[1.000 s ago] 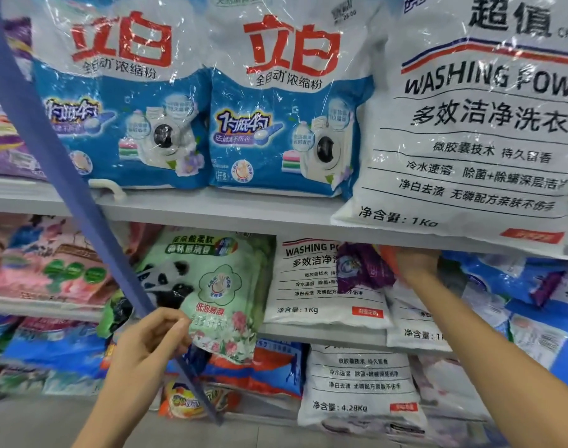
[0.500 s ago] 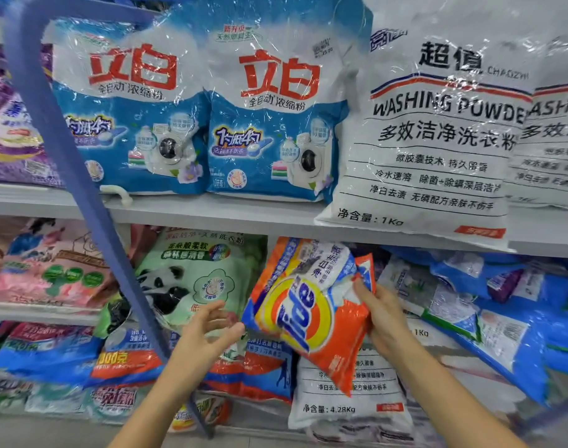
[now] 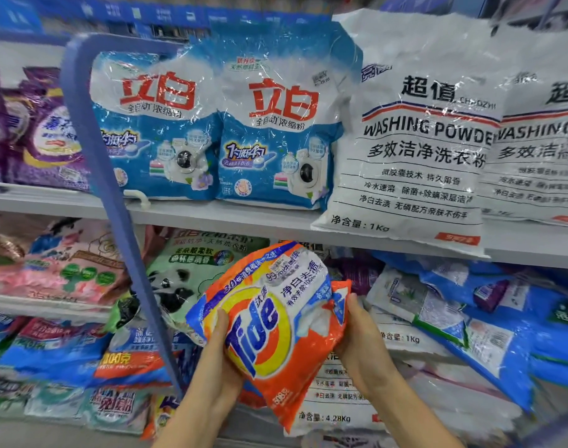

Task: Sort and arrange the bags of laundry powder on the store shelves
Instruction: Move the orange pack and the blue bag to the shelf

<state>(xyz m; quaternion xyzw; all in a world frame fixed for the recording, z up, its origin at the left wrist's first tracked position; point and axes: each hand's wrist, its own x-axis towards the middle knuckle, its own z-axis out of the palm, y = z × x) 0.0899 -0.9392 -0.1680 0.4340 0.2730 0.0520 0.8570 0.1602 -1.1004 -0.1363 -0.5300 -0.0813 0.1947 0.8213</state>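
The orange Tide bag point(image 3: 276, 328) is held tilted in the air just below the upper shelf's point(image 3: 243, 221) front edge. The left hand point(image 3: 218, 360) clasps its lower left side, thumb on the front; the right hand point(image 3: 360, 344) grips its right edge. On that shelf stand 2 blue bags point(image 3: 276, 140).

Bare forearms lead to bare left hand point(image 3: 218, 360) and right hand point(image 3: 361, 342).
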